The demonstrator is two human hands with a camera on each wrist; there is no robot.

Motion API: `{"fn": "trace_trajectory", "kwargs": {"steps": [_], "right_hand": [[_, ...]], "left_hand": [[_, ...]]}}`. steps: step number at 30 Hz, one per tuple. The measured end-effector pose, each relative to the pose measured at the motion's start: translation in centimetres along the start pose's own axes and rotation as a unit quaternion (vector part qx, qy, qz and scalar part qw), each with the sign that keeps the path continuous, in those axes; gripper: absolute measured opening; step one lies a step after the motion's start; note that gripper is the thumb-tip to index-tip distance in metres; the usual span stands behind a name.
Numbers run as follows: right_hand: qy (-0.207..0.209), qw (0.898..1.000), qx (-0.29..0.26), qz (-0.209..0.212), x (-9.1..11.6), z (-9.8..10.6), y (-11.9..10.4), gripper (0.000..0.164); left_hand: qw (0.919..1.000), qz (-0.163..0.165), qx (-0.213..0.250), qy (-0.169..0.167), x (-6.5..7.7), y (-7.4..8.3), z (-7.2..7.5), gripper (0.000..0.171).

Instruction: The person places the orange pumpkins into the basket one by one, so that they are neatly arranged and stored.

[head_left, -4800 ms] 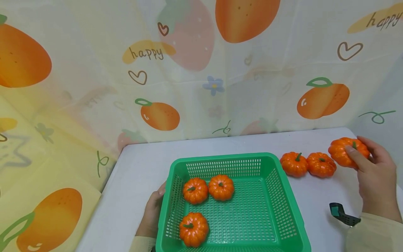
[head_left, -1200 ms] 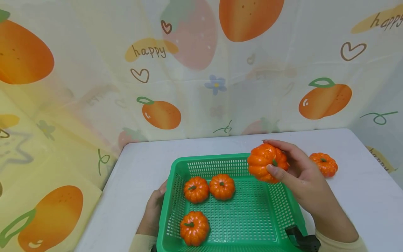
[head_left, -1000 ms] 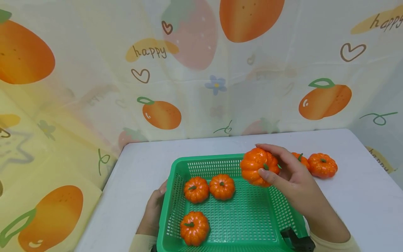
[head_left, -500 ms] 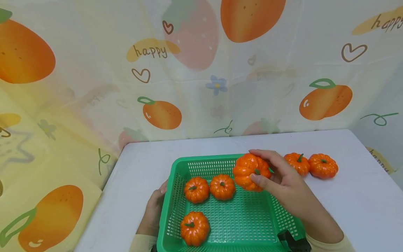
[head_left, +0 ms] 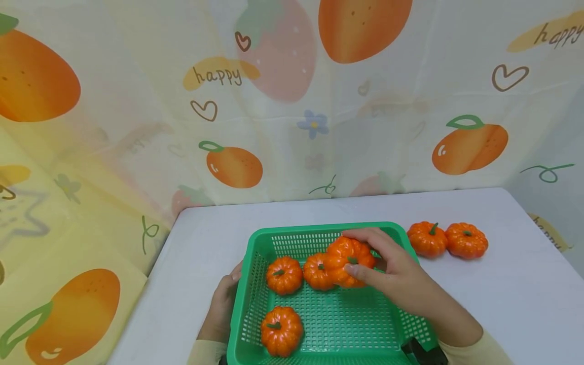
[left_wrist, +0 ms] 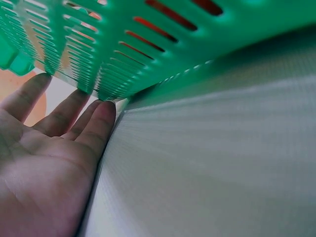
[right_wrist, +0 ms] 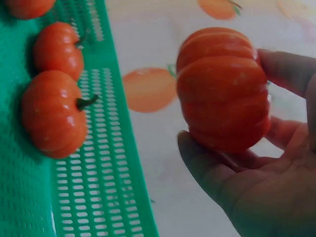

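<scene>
A small orange pumpkin [head_left: 343,263] with a green stem is held by my right hand [head_left: 403,279], thumb on the near side and fingers behind, above the green basket [head_left: 319,228]. In the head view it overlaps one pumpkin [head_left: 314,272] in the basket; whether they touch I cannot tell. Two more pumpkins lie at the basket's left, one behind [head_left: 284,276] and one in front [head_left: 282,334]. My left hand [head_left: 222,301] is at the basket's left side; in the left wrist view its straight fingertips [left_wrist: 106,111] touch the slotted wall. The right wrist view shows the held pumpkin [right_wrist: 222,98] closely.
Two pumpkins, one with a tall stem [head_left: 427,239] and another beside it [head_left: 466,241], sit on the white table [head_left: 511,289] right of the basket. A fruit-printed cloth [head_left: 365,152] hangs behind. A black wrist device [head_left: 424,352] is on the right wrist.
My right hand has carried its pumpkin from the table's right side leftward and down over the basket. My left hand has stayed at the basket's side; the other pumpkins have not moved.
</scene>
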State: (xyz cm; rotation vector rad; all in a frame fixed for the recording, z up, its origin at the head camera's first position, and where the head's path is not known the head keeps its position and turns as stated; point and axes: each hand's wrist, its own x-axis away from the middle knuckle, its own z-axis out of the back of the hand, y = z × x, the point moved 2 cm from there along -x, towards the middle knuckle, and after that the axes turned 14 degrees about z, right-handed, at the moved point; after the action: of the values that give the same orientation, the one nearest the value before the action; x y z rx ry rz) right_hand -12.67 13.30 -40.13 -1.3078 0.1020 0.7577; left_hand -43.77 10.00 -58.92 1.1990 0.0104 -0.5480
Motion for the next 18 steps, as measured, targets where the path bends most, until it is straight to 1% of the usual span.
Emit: {"fn": "trace_trajectory", "kwargs": {"steps": [1,3,4,5,6,7,9,10,11,12,13,14,16,17,18], "right_hand": [[-0.008,1.000,0.015,-0.002,-0.2,-0.2,-0.1,0.047],[-0.026,0.999,0.040,0.001,-0.6,-0.7,-0.2,0.047],[-0.034,0.998,0.049,0.003,-0.9,-0.9,-0.3,0.047],[-0.042,0.997,0.057,0.006,-1.1,-1.1,-0.4,0.046],[-0.049,0.997,0.062,0.010,-1.3,-1.4,-0.5,0.046],[-0.055,0.996,0.066,0.016,-1.6,-1.6,-0.6,0.046],[-0.065,0.995,0.074,0.025,-2.0,-2.0,-0.7,0.046],[-0.069,0.994,0.075,0.027,-2.1,-2.1,-0.8,0.046],[-0.074,0.994,0.079,0.029,-2.3,-2.3,-0.8,0.045],[-0.079,0.993,0.083,0.033,-2.5,-2.4,-0.7,0.046],[-0.086,0.992,0.083,0.035,-2.6,-2.5,-0.6,0.046],[-0.093,0.992,0.081,0.032,-2.7,-2.5,-0.6,0.046],[-0.109,0.991,0.074,0.025,-2.8,-2.6,-0.4,0.046],[-0.117,0.990,0.070,0.022,-2.9,-2.7,-0.2,0.046],[-0.126,0.990,0.066,0.021,-2.9,-2.8,-0.1,0.046]], "left_hand": [[0.9984,0.034,-0.045,0.004,-0.1,-0.1,0.0,0.036],[0.9911,0.085,-0.102,0.008,-0.3,-0.3,0.1,0.046],[0.9895,0.092,-0.112,0.008,-0.4,-0.4,0.1,0.048],[0.9907,0.093,-0.099,0.006,-0.5,-0.5,0.1,0.048],[0.9932,0.090,-0.075,0.003,-0.5,-0.7,0.0,0.047],[0.9944,0.080,-0.068,0.004,-0.6,-0.8,0.0,0.045],[0.9947,0.074,-0.070,0.009,-0.5,-1.0,0.0,0.047],[0.9968,0.056,-0.056,0.007,-0.5,-1.0,-0.1,0.044],[0.9967,0.051,-0.062,0.010,-0.5,-1.1,-0.1,0.045],[0.9973,0.043,-0.059,0.010,-0.4,-1.1,-0.1,0.044],[0.9963,0.039,-0.075,0.014,-0.4,-1.2,-0.1,0.046],[0.9960,0.043,-0.077,0.013,-0.3,-1.2,-0.2,0.049],[0.9972,0.030,-0.068,0.007,-0.3,-1.3,-0.2,0.049],[0.9960,0.036,-0.082,0.007,-0.2,-1.3,-0.2,0.054],[0.9978,0.026,-0.060,0.001,-0.1,-1.3,-0.2,0.053]]}}
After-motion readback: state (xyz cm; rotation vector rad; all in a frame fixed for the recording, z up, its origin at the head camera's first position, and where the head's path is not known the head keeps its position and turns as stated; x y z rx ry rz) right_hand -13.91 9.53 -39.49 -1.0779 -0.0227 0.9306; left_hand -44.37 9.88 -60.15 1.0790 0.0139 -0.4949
